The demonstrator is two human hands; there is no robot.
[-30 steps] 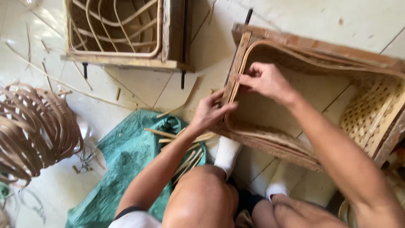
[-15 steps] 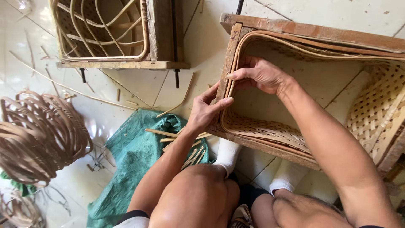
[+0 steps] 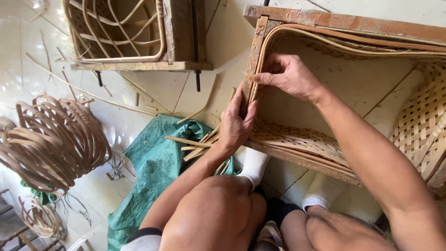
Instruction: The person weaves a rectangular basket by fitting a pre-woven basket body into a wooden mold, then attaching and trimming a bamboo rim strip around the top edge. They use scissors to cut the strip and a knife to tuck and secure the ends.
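A rectangular wooden frame [image 3: 344,21] lies on the tiled floor with a woven rattan basket wall [image 3: 420,125] fitted inside it. My left hand [image 3: 236,123] grips the frame's left wooden bar from outside, near its lower corner. My right hand [image 3: 288,74] reaches inside the frame and pinches the bent rattan rim strip [image 3: 261,51] against that same bar. Woven strips [image 3: 297,137] run along the frame's near side, just past my left hand.
A second wooden frame with bent rattan loops [image 3: 125,32] stands at the top left. A coil of rattan strips [image 3: 51,139] lies on the left. A green tarp [image 3: 153,167] with short splints [image 3: 195,144] sits by my knees. White socks [image 3: 253,165] rest near the frame.
The view has shifted and closed in on the frame. My left hand moved from open beside the bar to gripping it. My right hand stays pinching the rim strip.
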